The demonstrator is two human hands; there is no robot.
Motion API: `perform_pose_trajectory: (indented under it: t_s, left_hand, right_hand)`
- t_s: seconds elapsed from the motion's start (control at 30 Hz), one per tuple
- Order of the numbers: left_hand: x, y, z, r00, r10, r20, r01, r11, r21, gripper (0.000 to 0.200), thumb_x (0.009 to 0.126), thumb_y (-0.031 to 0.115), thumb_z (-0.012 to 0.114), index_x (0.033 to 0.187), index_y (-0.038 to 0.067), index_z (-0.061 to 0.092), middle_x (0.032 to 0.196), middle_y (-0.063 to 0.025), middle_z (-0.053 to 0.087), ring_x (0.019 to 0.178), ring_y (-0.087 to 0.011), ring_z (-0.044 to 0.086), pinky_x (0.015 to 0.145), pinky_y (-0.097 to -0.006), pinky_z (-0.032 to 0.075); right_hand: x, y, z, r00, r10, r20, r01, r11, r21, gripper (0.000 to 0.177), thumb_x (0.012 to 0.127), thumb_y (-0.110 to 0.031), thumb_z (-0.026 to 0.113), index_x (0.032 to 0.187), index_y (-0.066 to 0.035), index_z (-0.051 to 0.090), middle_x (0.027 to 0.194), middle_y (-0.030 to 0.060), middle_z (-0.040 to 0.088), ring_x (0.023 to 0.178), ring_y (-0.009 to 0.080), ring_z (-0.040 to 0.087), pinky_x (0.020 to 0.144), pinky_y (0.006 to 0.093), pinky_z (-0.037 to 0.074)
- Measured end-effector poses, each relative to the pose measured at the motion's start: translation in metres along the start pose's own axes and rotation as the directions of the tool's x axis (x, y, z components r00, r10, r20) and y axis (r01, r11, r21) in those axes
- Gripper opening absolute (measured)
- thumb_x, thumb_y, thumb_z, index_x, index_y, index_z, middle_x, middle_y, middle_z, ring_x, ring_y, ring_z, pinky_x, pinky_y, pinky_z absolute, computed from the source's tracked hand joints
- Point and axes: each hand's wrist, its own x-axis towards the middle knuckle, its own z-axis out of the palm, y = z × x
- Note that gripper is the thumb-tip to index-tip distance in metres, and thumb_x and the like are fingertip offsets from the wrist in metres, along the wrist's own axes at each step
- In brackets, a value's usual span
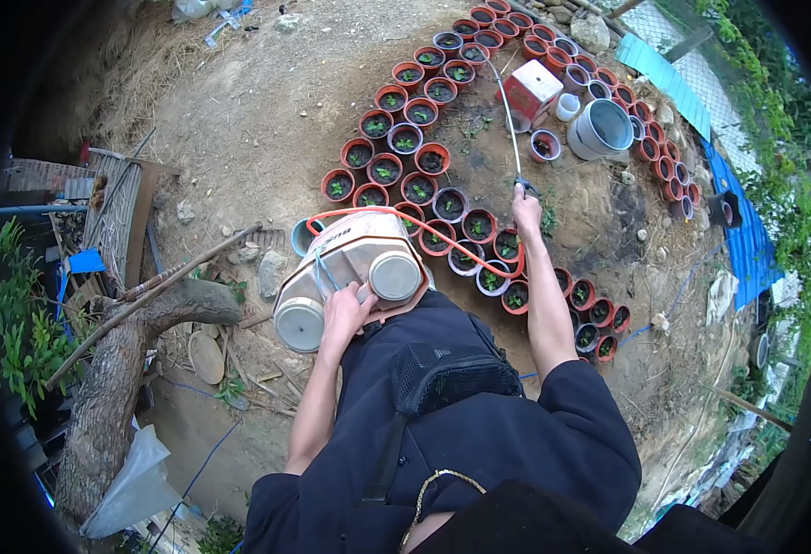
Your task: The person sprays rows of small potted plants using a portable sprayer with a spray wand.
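Observation:
My right hand [525,205] is wrapped round the dark handle of a spray wand, whose thin metal tube [507,111] reaches up to the potted seedlings [405,138]. An orange-red hose [461,246] loops from the handle back to a pale sprayer tank [350,242] with two round lids, close to my body. My left hand [348,309] lies on the tank between the lids, its fingers bent; what they grip, if anything, is hard to make out.
More pots [650,148] curve along the right. Between the rows stand a grey bucket [599,129], a red and white box [532,90] and a small white container [568,106]. A tree trunk [110,406] and a long stick [147,309] are at left.

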Motion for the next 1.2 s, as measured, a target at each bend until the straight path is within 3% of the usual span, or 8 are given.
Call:
perform_pose_trajectory:
  t_s: [0.33,0.43,0.53,0.6,0.7,0.83,0.9,1.2]
  left_hand:
    - [0.001,-0.006,0.0,1.0,-0.028,-0.007,0.028,0.999,-0.018,0.049,0.087,0.042,0.07,0.108,-0.001,0.063,0.094,-0.0303,0.069,0.097,-0.0454,0.067,0.086,-0.0504,0.052]
    - [0.001,-0.006,-0.001,0.999,-0.033,-0.008,0.033,0.999,-0.018,0.048,0.087,0.042,0.07,0.107,-0.001,0.063,0.093,-0.0302,0.069,0.095,-0.0452,0.067,0.086,-0.0505,0.052]
    - [0.002,-0.008,-0.003,0.999,-0.034,-0.003,0.034,0.999,-0.034,0.046,0.087,0.041,0.071,0.105,-0.001,0.063,0.091,-0.0299,0.069,0.094,-0.045,0.067,0.085,-0.0507,0.052]
    - [0.002,-0.009,-0.003,0.999,-0.034,-0.011,0.033,0.999,-0.035,0.046,0.087,0.041,0.071,0.105,-0.001,0.064,0.091,-0.0298,0.069,0.094,-0.0451,0.067,0.085,-0.0509,0.052]
    - [0.002,-0.011,-0.002,0.999,-0.029,-0.023,0.028,0.999,-0.028,0.046,0.087,0.04,0.071,0.104,-0.001,0.064,0.09,-0.0298,0.069,0.094,-0.0453,0.067,0.085,-0.051,0.052]
    - [0.004,-0.014,-0.001,0.999,-0.025,-0.03,0.024,0.999,-0.03,0.046,0.087,0.041,0.071,0.104,-0.001,0.063,0.09,-0.0298,0.069,0.094,-0.0455,0.067,0.084,-0.051,0.051]
    - [0.003,-0.013,-0.003,0.999,-0.026,-0.034,0.025,0.999,-0.026,0.046,0.087,0.041,0.071,0.104,-0.001,0.063,0.09,-0.0298,0.069,0.094,-0.0454,0.067,0.085,-0.051,0.051]
    - [0.004,-0.016,-0.007,0.999,-0.044,-0.022,0.043,0.999,-0.028,0.047,0.088,0.041,0.07,0.105,-0.002,0.063,0.092,-0.0306,0.069,0.096,-0.0457,0.067,0.086,-0.051,0.051]
  right_hand:
    - [0.036,-0.003,0.018,0.999,-0.047,-0.024,0.045,0.995,-0.089,0.065,0.1,-0.056,0.049,0.072,0.001,0.065,0.061,0.0125,0.064,0.053,0.0247,0.064,0.053,0.0402,0.048]
    - [0.023,-0.023,0.006,0.993,0.085,0.078,-0.081,0.995,-0.053,0.068,0.099,-0.056,0.047,0.093,0.007,0.073,0.087,0.0263,0.072,0.091,0.0406,0.071,0.083,0.0487,0.052]
    - [0.034,-0.012,0.014,0.994,0.087,0.064,-0.086,0.996,-0.025,0.068,0.098,-0.056,0.048,0.092,0.007,0.073,0.083,0.025,0.072,0.087,0.0387,0.071,0.08,0.0478,0.052]
    - [0.038,-0.007,0.018,0.999,0.036,0.008,-0.036,0.999,-0.02,0.064,0.1,-0.055,0.05,0.073,0.001,0.065,0.061,0.0104,0.063,0.052,0.0231,0.063,0.049,0.0396,0.047]
    - [0.039,-0.01,0.016,0.997,0.072,0.04,-0.071,0.997,-0.033,0.068,0.097,-0.056,0.05,0.092,0.007,0.073,0.082,0.026,0.071,0.086,0.039,0.071,0.078,0.0479,0.052]
    - [0.037,-0.015,0.017,0.997,0.064,0.038,-0.062,0.997,-0.047,0.067,0.098,-0.056,0.05,0.091,0.007,0.073,0.082,0.0258,0.071,0.083,0.039,0.072,0.077,0.0478,0.052]
    - [0.039,-0.014,0.019,1.0,0.02,0.0,-0.02,0.998,-0.056,0.064,0.1,-0.055,0.049,0.073,0.001,0.066,0.062,0.0115,0.064,0.054,0.0238,0.064,0.053,0.0407,0.047]
    - [0.038,-0.014,0.023,1.0,-0.003,0.007,0.003,0.999,-0.037,0.064,0.1,-0.055,0.05,0.072,0.001,0.066,0.059,0.0105,0.062,0.051,0.0229,0.062,0.05,0.0396,0.047]
